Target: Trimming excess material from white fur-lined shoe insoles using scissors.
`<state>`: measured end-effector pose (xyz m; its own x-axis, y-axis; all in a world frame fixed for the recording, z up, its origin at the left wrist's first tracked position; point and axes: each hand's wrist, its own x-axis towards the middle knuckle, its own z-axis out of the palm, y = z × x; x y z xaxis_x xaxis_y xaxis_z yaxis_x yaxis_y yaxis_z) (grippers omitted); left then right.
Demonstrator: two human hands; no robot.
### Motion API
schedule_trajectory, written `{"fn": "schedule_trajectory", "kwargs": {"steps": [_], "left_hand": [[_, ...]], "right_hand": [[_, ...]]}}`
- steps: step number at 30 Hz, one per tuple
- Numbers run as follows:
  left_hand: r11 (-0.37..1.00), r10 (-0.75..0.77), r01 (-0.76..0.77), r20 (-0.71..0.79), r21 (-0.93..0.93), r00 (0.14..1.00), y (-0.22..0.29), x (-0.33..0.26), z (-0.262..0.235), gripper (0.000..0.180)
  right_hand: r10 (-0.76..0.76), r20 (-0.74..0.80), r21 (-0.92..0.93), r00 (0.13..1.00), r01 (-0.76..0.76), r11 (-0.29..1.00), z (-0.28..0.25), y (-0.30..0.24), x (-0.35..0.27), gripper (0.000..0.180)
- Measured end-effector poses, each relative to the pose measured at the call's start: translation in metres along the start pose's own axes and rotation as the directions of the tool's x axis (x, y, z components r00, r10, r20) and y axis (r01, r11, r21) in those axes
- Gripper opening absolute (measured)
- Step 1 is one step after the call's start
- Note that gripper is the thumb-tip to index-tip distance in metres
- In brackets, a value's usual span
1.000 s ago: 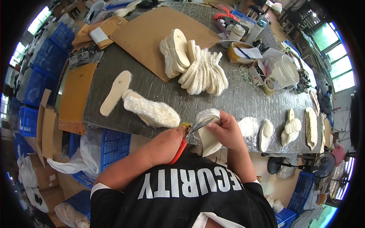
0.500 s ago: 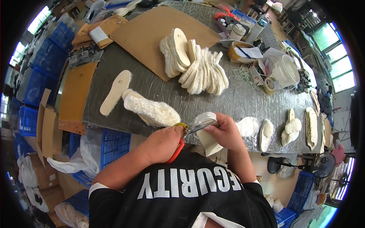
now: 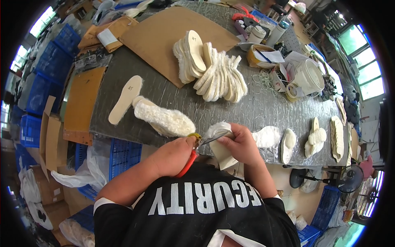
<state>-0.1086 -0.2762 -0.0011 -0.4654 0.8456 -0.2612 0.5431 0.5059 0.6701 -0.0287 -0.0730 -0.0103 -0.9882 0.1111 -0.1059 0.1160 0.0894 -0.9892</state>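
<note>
My left hand (image 3: 173, 154) grips red-handled scissors (image 3: 193, 150), whose blades reach to the right across a fleecy insole (image 3: 220, 144). My right hand (image 3: 240, 144) holds that insole at the near table edge, its tan backing hanging down toward my chest. Just left of the scissors a finished fleecy insole (image 3: 164, 119) lies fleece up on the grey table (image 3: 255, 109). Beside it rests a flat tan insole (image 3: 125, 99).
A stack of fleecy insoles (image 3: 214, 68) lies on brown cardboard (image 3: 164, 35) at the table's far side. More insoles (image 3: 284, 144) lie at the right. A white bucket (image 3: 308, 76), tape rolls and rubber bands sit at the back right. Blue crates (image 3: 119, 154) stand below the table.
The scissors and both hands have shifted slightly along the insole's edge; the insole has turned a little in my right hand. All else stays put.
</note>
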Motion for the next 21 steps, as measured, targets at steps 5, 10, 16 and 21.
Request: {"fn": "schedule_trajectory", "kwargs": {"steps": [5,10,16,21], "left_hand": [[0.998,-0.058,0.058,-0.002,-0.024,0.998,-0.001,0.0,0.003,0.019],[0.997,-0.076,0.074,0.045,0.035,0.996,0.001,-0.002,0.002,0.021],[0.984,0.026,-0.037,0.07,0.173,0.997,-0.007,-0.005,-0.002,0.016],[0.995,0.015,-0.014,-0.011,0.098,1.0,-0.015,-0.004,0.005,0.027]], "right_hand": [[-0.008,0.001,-0.156,1.0,0.008,0.988,0.001,-0.009,0.0,0.014],[-0.036,0.0,-0.179,0.999,0.036,0.983,0.0,-0.012,0.0,0.014],[-0.039,0.017,-0.195,0.999,0.041,0.98,-0.002,-0.007,0.0,0.014],[0.026,0.073,-0.168,0.997,-0.014,0.986,0.002,-0.018,0.0,0.012]]}}
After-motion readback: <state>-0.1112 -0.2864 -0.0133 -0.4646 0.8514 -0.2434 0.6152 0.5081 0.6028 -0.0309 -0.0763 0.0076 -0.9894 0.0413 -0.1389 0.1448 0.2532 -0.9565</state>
